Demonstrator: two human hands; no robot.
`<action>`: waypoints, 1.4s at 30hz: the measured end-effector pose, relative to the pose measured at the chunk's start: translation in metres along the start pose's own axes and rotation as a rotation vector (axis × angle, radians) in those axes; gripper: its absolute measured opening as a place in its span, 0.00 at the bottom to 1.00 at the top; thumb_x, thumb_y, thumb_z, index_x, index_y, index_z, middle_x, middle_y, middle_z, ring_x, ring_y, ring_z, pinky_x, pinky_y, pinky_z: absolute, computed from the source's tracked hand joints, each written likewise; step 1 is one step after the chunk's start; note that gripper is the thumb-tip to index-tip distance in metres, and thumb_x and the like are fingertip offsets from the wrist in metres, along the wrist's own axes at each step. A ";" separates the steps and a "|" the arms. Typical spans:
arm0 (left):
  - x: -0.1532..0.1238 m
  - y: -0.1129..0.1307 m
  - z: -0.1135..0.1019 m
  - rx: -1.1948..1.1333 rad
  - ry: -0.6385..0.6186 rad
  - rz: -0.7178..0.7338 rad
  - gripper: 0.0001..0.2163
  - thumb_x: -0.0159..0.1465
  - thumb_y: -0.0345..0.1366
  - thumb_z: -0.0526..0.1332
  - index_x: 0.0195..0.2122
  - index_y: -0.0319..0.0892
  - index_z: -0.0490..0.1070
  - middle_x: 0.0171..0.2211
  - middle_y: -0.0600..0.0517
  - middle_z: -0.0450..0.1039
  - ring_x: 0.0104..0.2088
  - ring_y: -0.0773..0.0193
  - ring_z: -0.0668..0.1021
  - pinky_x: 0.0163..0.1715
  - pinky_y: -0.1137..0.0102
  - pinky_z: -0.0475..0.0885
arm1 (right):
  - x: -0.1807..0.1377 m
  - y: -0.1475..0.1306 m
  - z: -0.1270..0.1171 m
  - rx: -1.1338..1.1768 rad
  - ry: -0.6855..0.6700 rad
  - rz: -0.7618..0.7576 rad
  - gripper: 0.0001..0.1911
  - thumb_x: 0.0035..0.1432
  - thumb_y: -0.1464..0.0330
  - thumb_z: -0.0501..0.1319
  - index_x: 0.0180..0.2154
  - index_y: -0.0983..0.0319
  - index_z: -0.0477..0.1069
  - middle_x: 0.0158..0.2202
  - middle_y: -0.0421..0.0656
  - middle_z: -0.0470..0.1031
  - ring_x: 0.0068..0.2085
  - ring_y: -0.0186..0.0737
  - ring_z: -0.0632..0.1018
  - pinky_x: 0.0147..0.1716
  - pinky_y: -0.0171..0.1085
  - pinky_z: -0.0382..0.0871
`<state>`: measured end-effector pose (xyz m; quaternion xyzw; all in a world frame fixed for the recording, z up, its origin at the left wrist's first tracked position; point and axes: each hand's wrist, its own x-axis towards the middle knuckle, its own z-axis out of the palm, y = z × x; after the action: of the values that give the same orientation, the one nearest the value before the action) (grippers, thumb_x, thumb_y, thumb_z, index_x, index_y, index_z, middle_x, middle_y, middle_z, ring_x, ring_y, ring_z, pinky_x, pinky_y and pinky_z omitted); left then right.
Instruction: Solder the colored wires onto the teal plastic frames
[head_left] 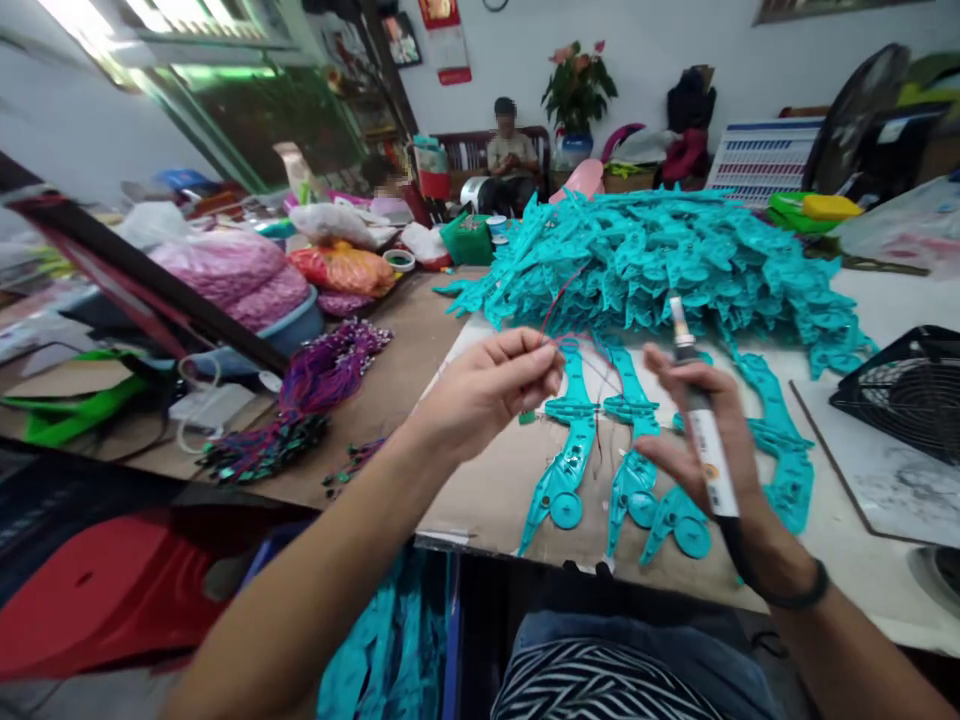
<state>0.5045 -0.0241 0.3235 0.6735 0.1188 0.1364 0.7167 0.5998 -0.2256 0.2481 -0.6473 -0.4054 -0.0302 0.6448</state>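
In the head view, pinching thin red wires [559, 294] with the left hand [499, 385], thumb pressed against fingertips, above the middle of the surface [480, 490]. Gripping a pen-like tool [712, 450], white and black, in the right hand [735, 440], along the palm, with its tip to the far side and the thumb standing apart from it. Some of the wires hanging to the right of the left hand, in front of a row of turquoise parts [577, 435], placed lengthwise from near to far. The right hand partly over the right portion of this row.

Behind the row, at the far side, a large heap [667, 250] of similar turquoise parts. To the left on the surface, a bundle of purple and red wires [322, 370], and farther back a blue basin [304, 320] with a bag of pink pieces [232, 280]. To the right, a black fan [915, 390]. Near left, below the surface, a red stool [112, 580]. Far back, a seated person [514, 150].
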 end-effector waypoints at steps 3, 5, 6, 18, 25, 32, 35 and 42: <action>-0.006 -0.018 0.001 -0.120 -0.077 -0.025 0.09 0.56 0.38 0.70 0.30 0.40 0.72 0.24 0.53 0.70 0.23 0.70 0.70 0.21 0.75 0.64 | -0.001 -0.007 0.027 0.317 -0.144 0.243 0.27 0.51 0.55 0.72 0.45 0.54 0.59 0.51 0.44 0.76 0.42 0.41 0.82 0.44 0.44 0.80; -0.009 -0.028 -0.005 -0.187 -0.077 -0.039 0.12 0.53 0.39 0.72 0.33 0.40 0.74 0.23 0.54 0.68 0.23 0.71 0.68 0.20 0.76 0.61 | -0.009 -0.012 0.031 0.411 -0.178 0.411 0.22 0.55 0.57 0.69 0.43 0.55 0.58 0.39 0.39 0.79 0.25 0.33 0.78 0.25 0.35 0.76; -0.012 -0.033 -0.008 -0.213 -0.072 -0.049 0.15 0.52 0.40 0.73 0.36 0.41 0.74 0.22 0.56 0.67 0.22 0.72 0.67 0.20 0.77 0.59 | -0.013 -0.015 0.029 0.422 -0.169 0.464 0.21 0.56 0.58 0.68 0.43 0.55 0.58 0.34 0.37 0.78 0.21 0.30 0.74 0.20 0.32 0.71; -0.043 -0.093 -0.044 -0.176 -0.179 -0.270 0.23 0.50 0.53 0.74 0.28 0.38 0.71 0.22 0.53 0.72 0.21 0.72 0.69 0.22 0.75 0.61 | 0.021 0.005 -0.037 -0.336 -0.415 0.181 0.13 0.58 0.60 0.65 0.43 0.58 0.68 0.31 0.40 0.78 0.30 0.37 0.78 0.29 0.34 0.68; -0.016 -0.131 -0.040 0.008 -0.019 -0.364 0.19 0.46 0.48 0.74 0.26 0.38 0.73 0.19 0.57 0.67 0.20 0.74 0.64 0.20 0.76 0.57 | 0.105 0.085 0.032 -0.829 -0.657 -0.238 0.09 0.60 0.74 0.57 0.41 0.59 0.73 0.33 0.45 0.74 0.39 0.45 0.73 0.38 0.40 0.63; 0.004 -0.160 -0.028 -0.102 0.119 -0.467 0.19 0.41 0.46 0.73 0.27 0.39 0.72 0.17 0.58 0.66 0.18 0.74 0.63 0.18 0.77 0.52 | 0.072 0.115 0.066 -0.689 -0.482 -0.200 0.07 0.65 0.67 0.59 0.41 0.61 0.73 0.41 0.47 0.77 0.43 0.43 0.76 0.44 0.40 0.68; 0.007 -0.162 -0.027 -0.102 0.103 -0.481 0.16 0.43 0.44 0.73 0.27 0.40 0.73 0.18 0.57 0.67 0.18 0.73 0.64 0.18 0.77 0.53 | 0.032 0.090 0.043 -0.520 -0.287 -0.157 0.13 0.69 0.60 0.55 0.44 0.59 0.75 0.38 0.44 0.79 0.38 0.39 0.78 0.40 0.39 0.71; 0.018 -0.173 -0.022 0.037 0.072 -0.333 0.09 0.49 0.40 0.69 0.26 0.39 0.76 0.22 0.55 0.72 0.24 0.70 0.69 0.24 0.74 0.63 | -0.040 0.041 0.017 -0.416 -0.053 -0.045 0.07 0.65 0.69 0.60 0.39 0.59 0.78 0.33 0.42 0.81 0.36 0.38 0.81 0.35 0.37 0.75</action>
<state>0.5193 -0.0064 0.1497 0.6524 0.2571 0.0375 0.7120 0.5880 -0.2237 0.1900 -0.7579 -0.4216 -0.1107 0.4854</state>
